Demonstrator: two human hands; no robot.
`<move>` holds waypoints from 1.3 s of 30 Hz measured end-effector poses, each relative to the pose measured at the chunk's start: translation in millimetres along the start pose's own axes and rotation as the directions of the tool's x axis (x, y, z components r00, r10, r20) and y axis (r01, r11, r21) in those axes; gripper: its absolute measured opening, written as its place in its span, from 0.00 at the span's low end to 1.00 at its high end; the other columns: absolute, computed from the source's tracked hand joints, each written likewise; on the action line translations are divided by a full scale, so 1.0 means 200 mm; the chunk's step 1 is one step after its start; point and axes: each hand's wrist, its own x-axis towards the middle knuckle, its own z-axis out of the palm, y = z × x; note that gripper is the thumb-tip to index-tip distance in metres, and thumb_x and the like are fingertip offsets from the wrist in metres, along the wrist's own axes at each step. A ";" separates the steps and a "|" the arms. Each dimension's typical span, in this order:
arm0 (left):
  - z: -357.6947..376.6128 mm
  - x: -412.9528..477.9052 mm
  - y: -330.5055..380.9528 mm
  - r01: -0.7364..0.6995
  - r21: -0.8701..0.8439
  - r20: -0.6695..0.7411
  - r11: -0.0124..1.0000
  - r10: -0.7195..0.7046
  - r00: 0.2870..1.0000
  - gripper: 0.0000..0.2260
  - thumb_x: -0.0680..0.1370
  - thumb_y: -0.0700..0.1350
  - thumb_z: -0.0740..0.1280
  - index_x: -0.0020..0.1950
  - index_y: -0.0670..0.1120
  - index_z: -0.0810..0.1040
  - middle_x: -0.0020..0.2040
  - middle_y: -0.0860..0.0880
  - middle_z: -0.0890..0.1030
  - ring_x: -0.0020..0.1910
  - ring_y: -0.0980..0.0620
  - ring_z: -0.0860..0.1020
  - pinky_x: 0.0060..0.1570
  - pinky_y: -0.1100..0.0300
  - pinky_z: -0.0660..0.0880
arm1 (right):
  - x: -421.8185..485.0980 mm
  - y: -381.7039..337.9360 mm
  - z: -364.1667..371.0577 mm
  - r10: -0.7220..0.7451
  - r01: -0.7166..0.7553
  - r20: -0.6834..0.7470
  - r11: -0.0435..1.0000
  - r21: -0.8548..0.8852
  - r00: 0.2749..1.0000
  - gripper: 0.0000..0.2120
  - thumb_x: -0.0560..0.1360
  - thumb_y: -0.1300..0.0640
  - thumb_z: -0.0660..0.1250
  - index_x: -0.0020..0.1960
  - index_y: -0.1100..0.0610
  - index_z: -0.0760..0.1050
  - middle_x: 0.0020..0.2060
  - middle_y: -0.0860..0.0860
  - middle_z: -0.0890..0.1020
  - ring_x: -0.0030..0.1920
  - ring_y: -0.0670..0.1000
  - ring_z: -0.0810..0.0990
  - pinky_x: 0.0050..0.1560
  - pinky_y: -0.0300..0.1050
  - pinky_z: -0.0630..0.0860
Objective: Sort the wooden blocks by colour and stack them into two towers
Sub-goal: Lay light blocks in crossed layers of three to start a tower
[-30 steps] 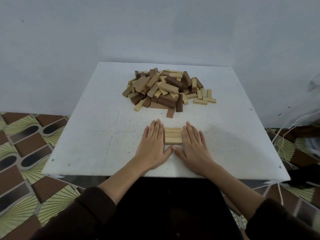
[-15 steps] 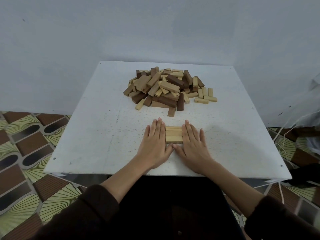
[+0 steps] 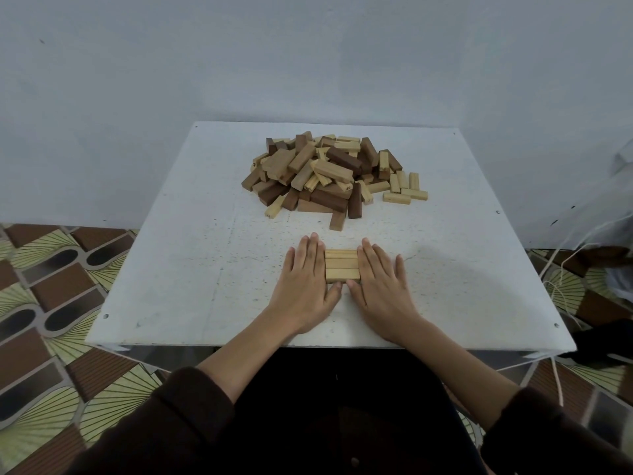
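Observation:
Three light wooden blocks (image 3: 342, 266) lie side by side as one flat layer near the front of the white table (image 3: 191, 269). My left hand (image 3: 305, 282) lies flat against the layer's left side, fingers straight. My right hand (image 3: 383, 282) lies flat against its right side, and both thumbs meet at the layer's near edge. A mixed pile of light and dark brown blocks (image 3: 329, 173) sits at the far middle of the table. A few light blocks (image 3: 404, 190) lie loose at the pile's right edge.
A single brown block (image 3: 337, 221) lies between the pile and my hands. A pale wall stands right behind the table. White cords (image 3: 561, 286) hang at the table's right side above a patterned floor.
Both hands stay pressed against the three-block layer; only the view has shifted slightly. The pile has not moved.

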 end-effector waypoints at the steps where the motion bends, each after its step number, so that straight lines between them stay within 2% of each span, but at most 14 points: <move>1: 0.00 0.00 0.00 0.000 0.000 0.003 1.000 0.000 1.000 0.41 0.70 0.61 0.29 0.76 0.37 0.40 0.78 0.40 0.40 0.77 0.45 0.38 0.75 0.50 0.39 | 0.00 0.00 0.00 0.002 -0.002 0.000 1.000 -0.002 1.000 0.44 0.67 0.38 0.25 0.77 0.58 0.40 0.77 0.52 0.42 0.76 0.51 0.40 0.73 0.55 0.35; 8: 0.00 0.00 0.00 -0.003 0.002 0.004 1.000 0.003 1.000 0.41 0.70 0.61 0.29 0.76 0.37 0.40 0.78 0.40 0.40 0.77 0.45 0.38 0.75 0.50 0.39 | 0.00 0.00 0.00 0.007 -0.007 -0.004 1.000 0.013 1.000 0.44 0.67 0.38 0.26 0.77 0.59 0.42 0.77 0.52 0.44 0.76 0.51 0.41 0.73 0.55 0.36; 18: 0.01 0.00 -0.01 -0.002 0.027 0.003 1.000 0.002 1.000 0.41 0.71 0.62 0.30 0.77 0.37 0.41 0.77 0.39 0.40 0.77 0.44 0.38 0.74 0.50 0.39 | 0.00 0.00 -0.01 0.003 -0.002 0.050 0.999 -0.033 0.999 0.45 0.65 0.37 0.24 0.77 0.59 0.38 0.76 0.52 0.38 0.76 0.51 0.36 0.72 0.54 0.33; 25: 0.01 0.01 -0.01 -0.005 0.039 0.005 0.999 0.005 1.000 0.41 0.71 0.62 0.30 0.77 0.37 0.42 0.78 0.39 0.41 0.77 0.44 0.39 0.75 0.49 0.41 | 0.00 0.00 0.00 0.002 0.000 0.048 0.999 -0.038 0.999 0.45 0.65 0.37 0.24 0.77 0.59 0.38 0.76 0.52 0.38 0.76 0.51 0.36 0.73 0.54 0.34; 32: 0.00 0.00 -0.01 -0.001 -0.014 0.006 1.000 0.001 1.000 0.41 0.70 0.62 0.31 0.76 0.37 0.39 0.77 0.40 0.38 0.76 0.45 0.37 0.74 0.51 0.37 | 0.00 0.01 0.00 0.009 -0.010 0.032 1.000 0.010 0.999 0.43 0.66 0.38 0.25 0.77 0.58 0.38 0.76 0.52 0.37 0.76 0.51 0.36 0.73 0.54 0.34; 39: 0.01 0.00 -0.01 -0.009 0.009 0.012 1.000 0.009 1.000 0.40 0.71 0.61 0.30 0.76 0.37 0.38 0.77 0.40 0.38 0.76 0.45 0.37 0.75 0.50 0.39 | 0.00 0.01 0.00 -0.006 0.006 0.012 0.999 0.045 1.000 0.43 0.67 0.38 0.26 0.77 0.58 0.40 0.77 0.51 0.40 0.76 0.52 0.38 0.73 0.55 0.36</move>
